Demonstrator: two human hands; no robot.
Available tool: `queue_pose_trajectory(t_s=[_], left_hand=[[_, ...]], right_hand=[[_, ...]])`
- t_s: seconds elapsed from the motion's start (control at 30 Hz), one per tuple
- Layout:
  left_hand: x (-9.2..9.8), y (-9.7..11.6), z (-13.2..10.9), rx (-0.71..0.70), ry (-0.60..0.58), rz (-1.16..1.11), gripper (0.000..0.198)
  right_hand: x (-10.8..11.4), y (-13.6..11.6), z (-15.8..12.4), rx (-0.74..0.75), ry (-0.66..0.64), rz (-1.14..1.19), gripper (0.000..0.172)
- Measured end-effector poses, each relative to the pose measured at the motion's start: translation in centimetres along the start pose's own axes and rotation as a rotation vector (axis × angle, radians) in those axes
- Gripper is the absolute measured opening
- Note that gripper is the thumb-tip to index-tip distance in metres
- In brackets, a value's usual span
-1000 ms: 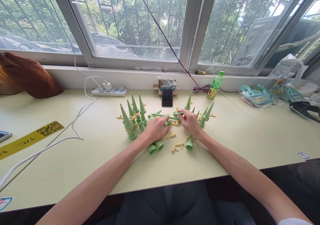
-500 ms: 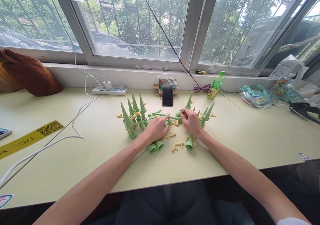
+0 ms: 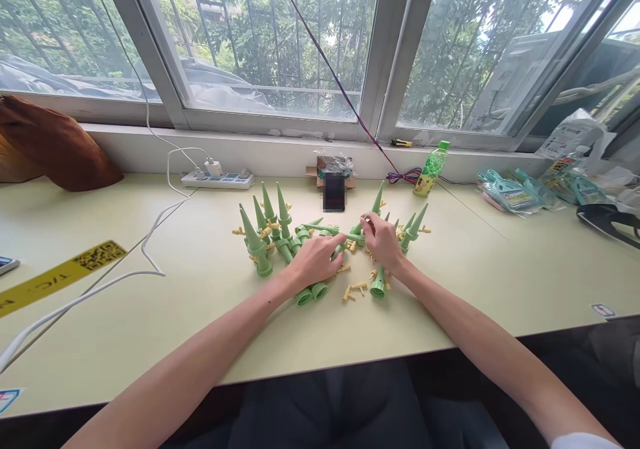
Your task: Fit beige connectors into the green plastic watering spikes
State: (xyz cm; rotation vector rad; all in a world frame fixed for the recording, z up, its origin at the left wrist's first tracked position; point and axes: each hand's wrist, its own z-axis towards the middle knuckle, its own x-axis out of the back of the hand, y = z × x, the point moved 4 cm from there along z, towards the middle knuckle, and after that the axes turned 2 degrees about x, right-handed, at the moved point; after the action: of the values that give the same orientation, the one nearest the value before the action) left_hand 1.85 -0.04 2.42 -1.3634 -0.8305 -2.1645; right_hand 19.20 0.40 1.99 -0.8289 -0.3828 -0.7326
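Observation:
Green plastic watering spikes, pointed cones with threaded collars, stand or lie around both hands. My left hand is closed, fingers curled round a green watering spike that they partly hide. Opposite it, my right hand is closed in a pinch; what its fingertips hold is too small and covered to make out. Upright spikes cluster left of my left hand, with yellow valves on their sides. More spikes stand beyond my right hand. Loose yellow valves lie on the table between my wrists.
A phone leans on a small box behind the spikes. At the back stand a green drink bottle and a white power strip. Bagged turquoise items lie at the right; a white cable crosses the left side.
My left hand has shifted slightly right, toward my right hand. The right fingertips have drawn up a little, and the green piece seen at them before is now less visible.

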Motion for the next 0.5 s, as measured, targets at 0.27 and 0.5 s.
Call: queue_pose_trajectory(t_s=[0.27,0.5], left_hand=[[-0.2,-0.2,0.0,-0.023,0.035,-0.078,0.026],[-0.1,-1.1,0.3,0.050,0.109,-0.242,0.031]], right_hand=[[-0.1,0.1,0.0,-0.024,-0.002,-0.013,0.028],[-0.1,-0.2,0.0,-0.017,0.017,0.024,0.036]])
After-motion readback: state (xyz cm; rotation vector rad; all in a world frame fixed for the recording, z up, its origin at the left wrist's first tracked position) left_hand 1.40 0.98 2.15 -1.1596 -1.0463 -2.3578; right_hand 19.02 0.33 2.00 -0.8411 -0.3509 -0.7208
